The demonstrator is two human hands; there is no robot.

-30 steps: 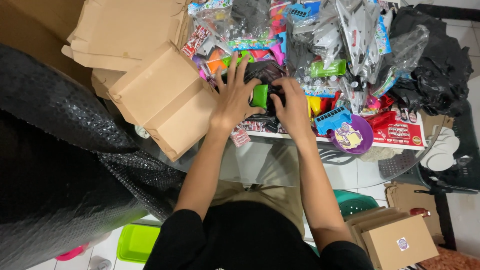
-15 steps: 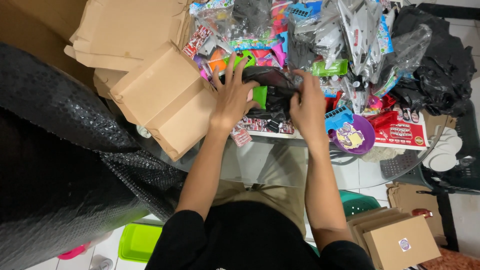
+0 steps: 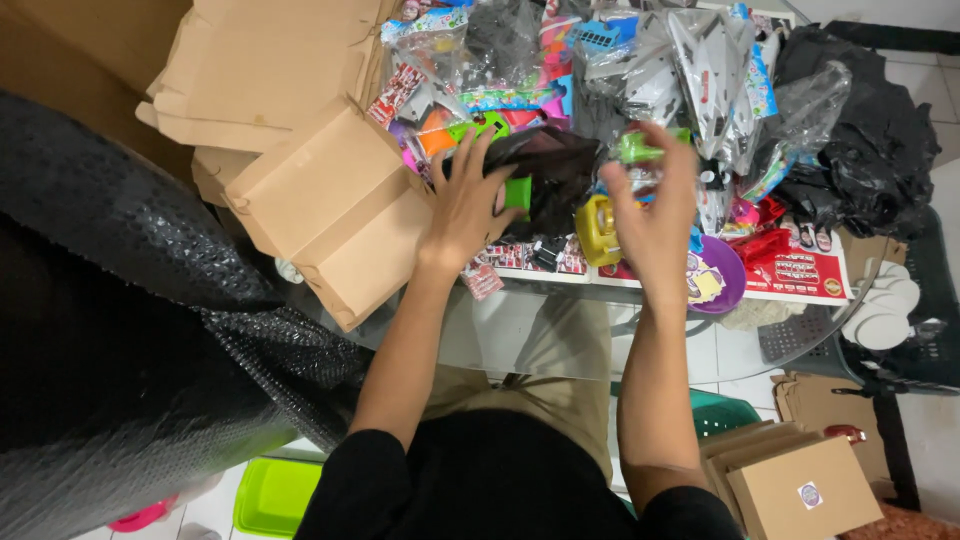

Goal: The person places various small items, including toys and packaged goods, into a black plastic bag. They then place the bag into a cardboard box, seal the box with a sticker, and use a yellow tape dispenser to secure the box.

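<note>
I look down at a glass bench (image 3: 560, 330) over white floor tiles, heaped with bagged toys. My left hand (image 3: 468, 205) lies, fingers spread, on a black bag (image 3: 555, 175) mid-bench; my right hand (image 3: 650, 205) pinches one green toy (image 3: 640, 150). One yellow toy (image 3: 598, 230), one purple bowl (image 3: 715, 275) and two cardboard boxes (image 3: 335, 215) flank them.

Flattened brown cardboard boxes (image 3: 330, 215) stacked at my left on the glass table edge (image 3: 560, 330). A roll of black bubble wrap (image 3: 120, 300) leans beside them. Purple round plastic dish (image 3: 715, 275) near the table rim. Crumpled black plastic bag (image 3: 865, 150) far right. On the floor: lime green tray (image 3: 272, 492), small brown carton with round sticker (image 3: 800, 488).
</note>
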